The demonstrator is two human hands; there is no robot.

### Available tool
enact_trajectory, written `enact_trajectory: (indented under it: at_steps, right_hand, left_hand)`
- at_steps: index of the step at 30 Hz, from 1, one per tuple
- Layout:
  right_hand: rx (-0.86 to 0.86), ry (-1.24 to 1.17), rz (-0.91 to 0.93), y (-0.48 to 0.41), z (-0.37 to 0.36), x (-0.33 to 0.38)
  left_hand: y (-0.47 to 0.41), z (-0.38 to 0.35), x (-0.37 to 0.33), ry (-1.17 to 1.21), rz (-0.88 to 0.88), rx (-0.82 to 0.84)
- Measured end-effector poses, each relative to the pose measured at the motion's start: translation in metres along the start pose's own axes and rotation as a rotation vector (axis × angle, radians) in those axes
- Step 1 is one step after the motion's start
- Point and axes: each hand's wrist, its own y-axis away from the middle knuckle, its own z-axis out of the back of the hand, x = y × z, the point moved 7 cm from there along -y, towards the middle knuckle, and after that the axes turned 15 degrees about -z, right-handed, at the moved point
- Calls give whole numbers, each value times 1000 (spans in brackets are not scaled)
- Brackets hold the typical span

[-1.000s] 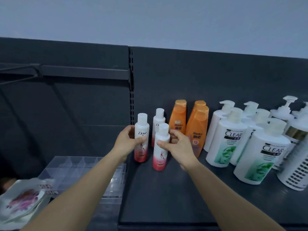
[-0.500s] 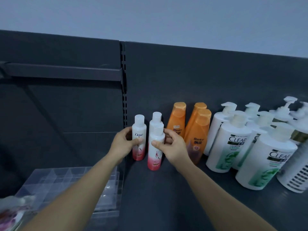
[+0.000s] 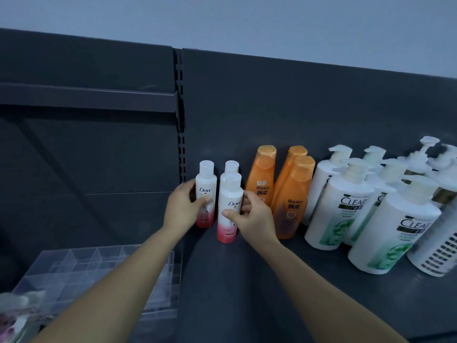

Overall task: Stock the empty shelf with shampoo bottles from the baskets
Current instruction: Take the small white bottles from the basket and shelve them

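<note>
On the dark shelf (image 3: 247, 280) stand three small white-and-pink Dove bottles. My left hand (image 3: 181, 210) grips the left Dove bottle (image 3: 206, 191) near the back panel. My right hand (image 3: 254, 219) holds the front Dove bottle (image 3: 228, 211) with thumb and fingers round it. A third Dove bottle (image 3: 232, 168) stands right behind it, mostly hidden. To the right stand three orange Rejoice bottles (image 3: 263, 179) and several white Clear pump bottles (image 3: 342, 206).
A clear plastic divider box (image 3: 99, 268) lies on the lower shelf at the left, with a floral pouch (image 3: 12, 315) at the bottom left corner. A white slotted bottle (image 3: 437, 256) stands at the far right. An empty shelf bracket (image 3: 86, 95) juts out at the upper left.
Both hands have pushed their Dove bottles back toward the rear panel. The front bottle now lines up with the third one behind it, and its label has turned to face me.
</note>
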Motion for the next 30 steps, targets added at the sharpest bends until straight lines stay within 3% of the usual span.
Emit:
enact_trajectory:
  at_steps: [11,19,30]
  right_hand:
    - [-33,121,-88,8,-4,-9]
    - [-5,400,-142,52,15,-38]
    - [11,712,-24,150,90,-62]
  left_hand:
    - [8,-3,-3,-150,-15,72]
    - [48,-4,-7,-308,60,270]
    - [141,-30,-99,-491,-70,456]
